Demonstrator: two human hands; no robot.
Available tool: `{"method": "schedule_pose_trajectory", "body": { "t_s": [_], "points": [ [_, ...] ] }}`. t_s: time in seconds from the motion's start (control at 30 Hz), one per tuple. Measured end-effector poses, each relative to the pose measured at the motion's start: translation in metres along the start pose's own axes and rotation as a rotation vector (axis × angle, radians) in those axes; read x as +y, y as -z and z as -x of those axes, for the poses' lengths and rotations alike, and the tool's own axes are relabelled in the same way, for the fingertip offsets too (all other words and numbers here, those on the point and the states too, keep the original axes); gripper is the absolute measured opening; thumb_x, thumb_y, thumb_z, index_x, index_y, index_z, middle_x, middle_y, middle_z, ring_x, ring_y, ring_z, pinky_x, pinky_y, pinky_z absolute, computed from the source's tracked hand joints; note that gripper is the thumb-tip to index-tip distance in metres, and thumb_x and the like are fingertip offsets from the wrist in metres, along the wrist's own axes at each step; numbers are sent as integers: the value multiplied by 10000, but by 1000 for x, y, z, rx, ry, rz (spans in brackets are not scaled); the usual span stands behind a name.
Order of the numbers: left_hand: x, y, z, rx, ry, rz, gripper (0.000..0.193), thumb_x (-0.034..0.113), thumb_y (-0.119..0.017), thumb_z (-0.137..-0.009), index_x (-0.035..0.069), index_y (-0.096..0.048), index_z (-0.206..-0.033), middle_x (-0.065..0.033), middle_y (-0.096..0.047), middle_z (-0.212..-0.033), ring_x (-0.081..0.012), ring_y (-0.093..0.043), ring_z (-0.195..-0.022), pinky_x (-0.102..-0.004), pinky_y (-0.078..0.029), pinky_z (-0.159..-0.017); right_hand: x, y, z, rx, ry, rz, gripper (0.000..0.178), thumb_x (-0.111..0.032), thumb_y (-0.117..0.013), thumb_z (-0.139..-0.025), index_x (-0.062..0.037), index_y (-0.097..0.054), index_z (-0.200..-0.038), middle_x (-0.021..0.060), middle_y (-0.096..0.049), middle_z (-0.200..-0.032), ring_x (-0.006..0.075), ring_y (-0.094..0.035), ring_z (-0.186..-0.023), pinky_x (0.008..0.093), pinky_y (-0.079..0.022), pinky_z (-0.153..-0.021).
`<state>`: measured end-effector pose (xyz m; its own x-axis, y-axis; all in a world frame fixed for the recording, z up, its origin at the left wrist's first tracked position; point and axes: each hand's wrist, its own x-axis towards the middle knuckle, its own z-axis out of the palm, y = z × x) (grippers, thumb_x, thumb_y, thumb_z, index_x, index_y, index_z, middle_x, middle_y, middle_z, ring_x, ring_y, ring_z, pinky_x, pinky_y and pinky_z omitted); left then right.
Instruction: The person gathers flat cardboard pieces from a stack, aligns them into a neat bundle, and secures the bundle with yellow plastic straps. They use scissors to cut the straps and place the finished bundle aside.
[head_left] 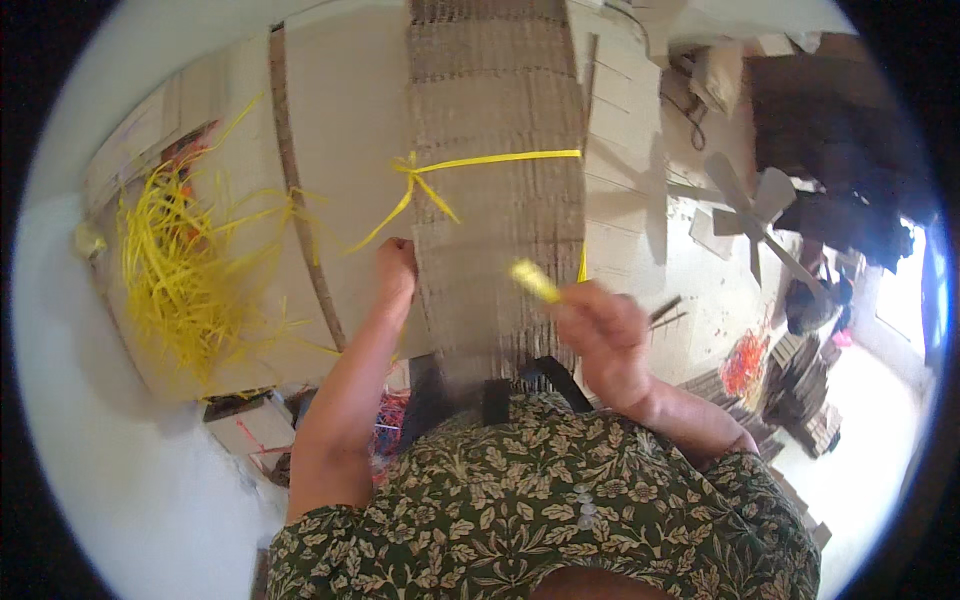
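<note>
A long stack of corrugated cardboard pieces (490, 210) lies in front of me, reaching up against my body. One yellow strap (500, 159) runs across its far part, knotted at the left edge with loose tails. My right hand (605, 330), slightly blurred, is closed on the end of another yellow strap (535, 280) over the stack's right side. A bit of yellow also shows along the right edge there. Against the left edge my left hand (397, 268) is curled closed; its fingertips and anything in them are hidden.
A tangled heap of yellow straps (185, 285) lies on the left of the table (350, 120). To the right stand a fan with pale blades (750, 210), an orange-red strap bundle (745, 365) and cardboard stacks (800, 390) on the floor. An open box (250, 435) sits below left.
</note>
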<state>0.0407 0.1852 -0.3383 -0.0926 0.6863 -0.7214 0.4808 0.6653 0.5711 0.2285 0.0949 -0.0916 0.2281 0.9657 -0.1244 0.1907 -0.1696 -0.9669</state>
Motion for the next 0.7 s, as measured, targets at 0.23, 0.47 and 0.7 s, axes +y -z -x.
{"method": "schedule_pose_trajectory", "body": {
  "t_s": [0.23,0.47,0.7],
  "points": [
    [-104,-29,-67,32,-538,14,220,188,-642,-745,-28,-619,-718,-192,-639,-690,-285,-615,-623,-395,-463,-573,110,-112,-53,-449,484,298,208,-18,-626,-768,-46,-586,-970,149,-612,-855,335,-614,-817,455,-473,-731],
    [-43,28,-8,-340,-117,389,165,227,-587,-836,68,-578,-880,-7,-554,-721,-81,-490,-612,-258,-376,-511,172,-128,-62,-398,609,480,206,-24,-604,-741,-70,-576,-939,121,-577,-799,336,-582,-827,529,-390,-958],
    [-6,66,25,-281,-205,204,150,205,-590,-867,65,-589,-814,55,-445,-577,-71,-381,-476,-240,-280,-432,168,-140,-62,-299,655,560,150,-57,-586,-741,-74,-587,-891,113,-547,-727,337,-560,-788,507,-399,-943]
  ]
}}
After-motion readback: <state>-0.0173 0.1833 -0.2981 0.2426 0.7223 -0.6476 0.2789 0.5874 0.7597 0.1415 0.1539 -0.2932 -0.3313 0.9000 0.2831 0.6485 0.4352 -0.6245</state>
